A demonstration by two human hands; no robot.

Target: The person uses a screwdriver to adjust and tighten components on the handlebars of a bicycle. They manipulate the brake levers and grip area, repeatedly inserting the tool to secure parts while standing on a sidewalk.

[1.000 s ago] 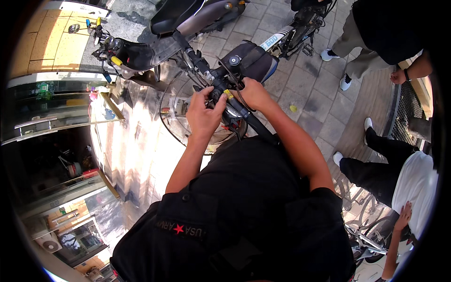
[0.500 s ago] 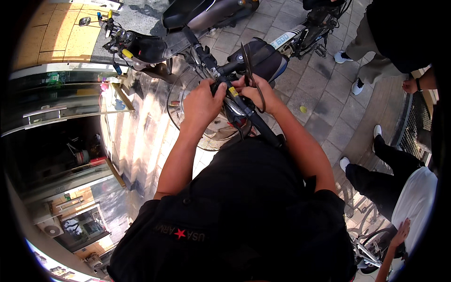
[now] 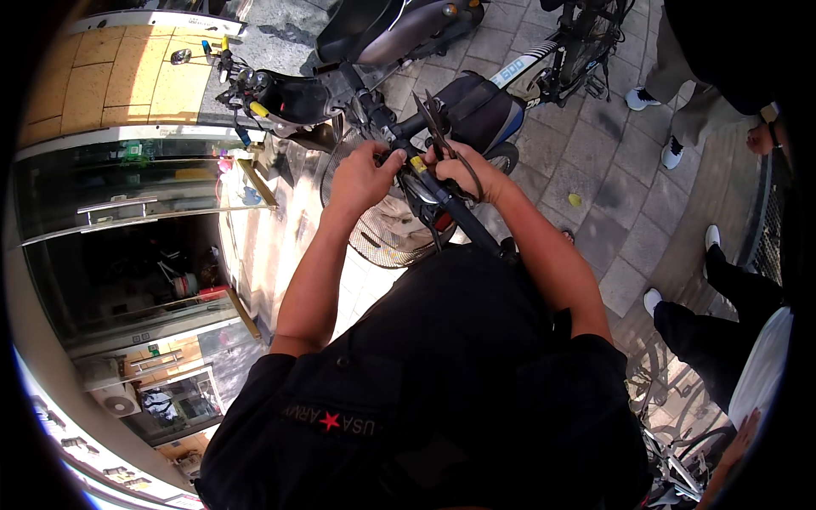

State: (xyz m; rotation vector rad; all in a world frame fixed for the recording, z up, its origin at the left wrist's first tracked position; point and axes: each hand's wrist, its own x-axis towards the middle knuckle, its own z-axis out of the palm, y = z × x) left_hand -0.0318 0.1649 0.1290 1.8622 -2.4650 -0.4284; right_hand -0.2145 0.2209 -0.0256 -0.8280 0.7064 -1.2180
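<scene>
A bicycle handlebar slants across in front of me, with a yellow label near its middle. My left hand is closed at the handlebar, thumb and fingers together by a small dark part; what they pinch is hidden. On the other side of the label, my right hand grips what looks like a pair of dark scissors. Their blades point away from me, slightly apart, and a dark loop curves around the hand. The right fingertips are close to the bar and partly hidden.
Below the handlebar hangs a wire mesh basket. Beyond stand a dark scooter and a bicycle with a white-and-blue frame. Other people stand at the right on the paving. Glass shop doors line the left.
The view has shifted, so the surroundings appear farther right. The scissors' blades now tilt left and show as two separate tips. Both hands remain at the handlebar.
</scene>
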